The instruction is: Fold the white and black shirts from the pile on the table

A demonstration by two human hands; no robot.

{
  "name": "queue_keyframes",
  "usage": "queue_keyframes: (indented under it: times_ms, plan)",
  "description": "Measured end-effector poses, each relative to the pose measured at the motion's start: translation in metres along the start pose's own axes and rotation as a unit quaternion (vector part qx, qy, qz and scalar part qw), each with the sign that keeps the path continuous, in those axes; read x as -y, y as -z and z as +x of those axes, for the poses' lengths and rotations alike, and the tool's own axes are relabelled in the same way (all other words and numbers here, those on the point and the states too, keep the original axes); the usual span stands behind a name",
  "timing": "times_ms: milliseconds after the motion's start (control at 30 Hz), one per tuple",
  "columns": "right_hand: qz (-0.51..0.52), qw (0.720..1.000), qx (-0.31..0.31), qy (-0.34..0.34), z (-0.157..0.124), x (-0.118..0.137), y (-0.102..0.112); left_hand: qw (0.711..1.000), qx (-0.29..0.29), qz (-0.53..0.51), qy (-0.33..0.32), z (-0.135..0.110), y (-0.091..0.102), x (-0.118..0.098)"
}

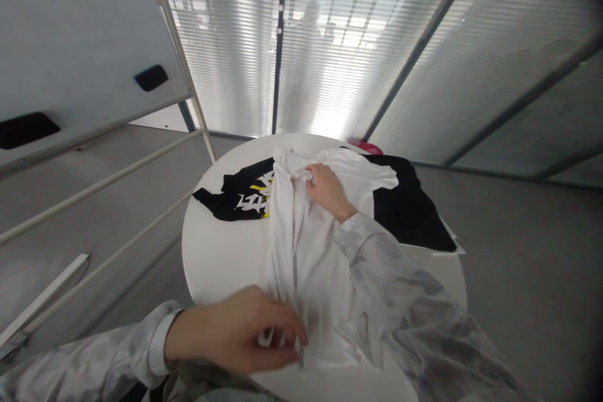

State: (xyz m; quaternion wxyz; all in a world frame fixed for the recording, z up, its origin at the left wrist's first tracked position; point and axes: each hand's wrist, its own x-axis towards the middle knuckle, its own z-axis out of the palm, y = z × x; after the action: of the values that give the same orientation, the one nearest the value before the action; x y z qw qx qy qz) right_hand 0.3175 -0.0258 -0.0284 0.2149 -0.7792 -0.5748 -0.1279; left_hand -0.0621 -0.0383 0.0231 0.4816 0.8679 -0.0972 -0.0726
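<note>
A white T-shirt (301,245) lies lengthwise on a round white table (219,257). My left hand (235,333) is closed in a pinch on the shirt's near hem at the table's front edge. My right hand (325,191) reaches across to the far end and grips bunched fabric near the collar. Under the white shirt lies a black T-shirt (240,198) with white and yellow lettering, spread to both sides. Both my sleeves are pale grey with a mottled pattern.
A whiteboard on a metal frame (85,44) stands to the left, with two black erasers on it. Glass walls with blinds (339,44) run behind the table. Something pink (370,148) shows at the table's far edge. A white sheet (447,245) lies under the black shirt at right.
</note>
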Motion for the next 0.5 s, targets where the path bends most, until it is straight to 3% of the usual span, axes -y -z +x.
queue_keyframes:
  times_ms: [100,167,233,333,500]
  plan:
    - [-0.062,0.998,0.014,-0.020,0.003,-0.011,0.001,0.972,-0.147,0.088,0.161,0.005,0.025,0.011]
    - [-0.065,0.997,0.044,-0.015,0.005,-0.017,0.000,0.936,-0.183,0.179,0.241,0.008,0.035,0.023]
    - [-0.039,0.996,0.080,-0.005,0.008,-0.021,-0.001,0.916,-0.168,0.235,0.279,0.009,0.039,0.034]
    - [-0.001,0.995,0.095,-0.033,0.010,-0.026,-0.002,0.918,-0.138,0.240,0.284,0.008,0.035,0.039]
    - [0.011,0.995,-0.006,-0.101,0.014,-0.035,0.005,0.941,-0.094,0.194,0.261,0.006,0.024,0.028]
